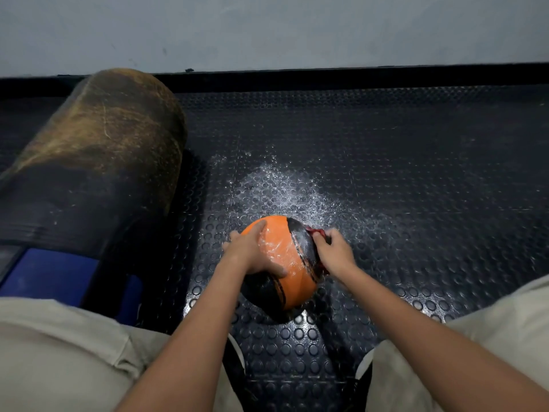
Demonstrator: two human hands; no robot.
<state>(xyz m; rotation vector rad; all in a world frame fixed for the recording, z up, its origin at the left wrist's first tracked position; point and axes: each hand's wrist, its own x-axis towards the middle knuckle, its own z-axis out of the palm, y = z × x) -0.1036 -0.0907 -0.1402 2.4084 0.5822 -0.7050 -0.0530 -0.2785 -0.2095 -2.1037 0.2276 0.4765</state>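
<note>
a: while i'm watching, the left hand (252, 252) is lying spread over the orange ball (292, 263), which is sitting on the studded mat (416, 188).
b: what's the right hand (335, 252) doing?
a: it's pinching a red cloth (317, 232) against the ball's far side.

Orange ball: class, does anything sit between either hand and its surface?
Yes, on one side. The left hand rests bare on the orange ball. The right hand grips a red cloth, which lies between it and the ball's right side.
</note>
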